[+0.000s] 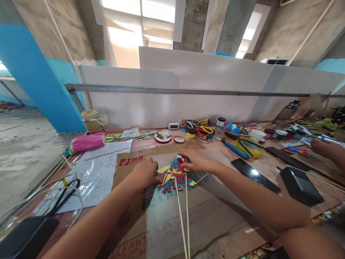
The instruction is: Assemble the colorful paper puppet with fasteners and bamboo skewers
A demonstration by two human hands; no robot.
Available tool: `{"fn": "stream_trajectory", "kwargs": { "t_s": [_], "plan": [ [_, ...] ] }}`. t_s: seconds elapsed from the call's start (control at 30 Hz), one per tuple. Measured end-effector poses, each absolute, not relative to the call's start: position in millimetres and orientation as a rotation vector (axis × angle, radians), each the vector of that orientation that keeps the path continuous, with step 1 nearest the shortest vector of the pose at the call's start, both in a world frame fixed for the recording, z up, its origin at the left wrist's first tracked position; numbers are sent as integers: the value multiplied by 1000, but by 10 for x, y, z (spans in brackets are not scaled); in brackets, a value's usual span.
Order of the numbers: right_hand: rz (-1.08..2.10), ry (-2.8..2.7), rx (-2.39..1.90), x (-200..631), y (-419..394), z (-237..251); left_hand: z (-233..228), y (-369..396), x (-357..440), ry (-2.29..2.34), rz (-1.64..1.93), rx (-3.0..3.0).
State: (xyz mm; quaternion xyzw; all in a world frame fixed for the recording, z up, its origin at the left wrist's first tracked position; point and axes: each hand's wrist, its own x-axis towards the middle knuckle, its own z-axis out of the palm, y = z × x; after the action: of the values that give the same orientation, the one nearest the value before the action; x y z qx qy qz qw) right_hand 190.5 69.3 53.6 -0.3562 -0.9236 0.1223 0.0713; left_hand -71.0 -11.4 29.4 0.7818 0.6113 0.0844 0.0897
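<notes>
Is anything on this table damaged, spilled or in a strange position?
Nothing stands out. Both hands, left and right, rest on the colourful puppet lying flat on cardboard. The table is crowded, but nothing looks spilled or broken.

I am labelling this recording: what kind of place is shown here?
Probably a craft workshop: a cluttered worktable with scissors and paint jars, and both hands on a colourful paper puppet with sticks.
</notes>
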Motion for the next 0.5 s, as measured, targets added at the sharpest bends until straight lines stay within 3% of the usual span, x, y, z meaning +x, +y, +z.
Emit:
{"fn": "stream_trajectory", "kwargs": {
  "t_s": [0.23, 0.5],
  "plan": [
    [503, -2732, -1031, 1881, 662, 407, 478, -96, -733, 1720, 309, 2270],
    [573, -2575, -898, 1697, 700, 633, 1093, -215, -890, 1711, 1013, 2149]
  ]
}}
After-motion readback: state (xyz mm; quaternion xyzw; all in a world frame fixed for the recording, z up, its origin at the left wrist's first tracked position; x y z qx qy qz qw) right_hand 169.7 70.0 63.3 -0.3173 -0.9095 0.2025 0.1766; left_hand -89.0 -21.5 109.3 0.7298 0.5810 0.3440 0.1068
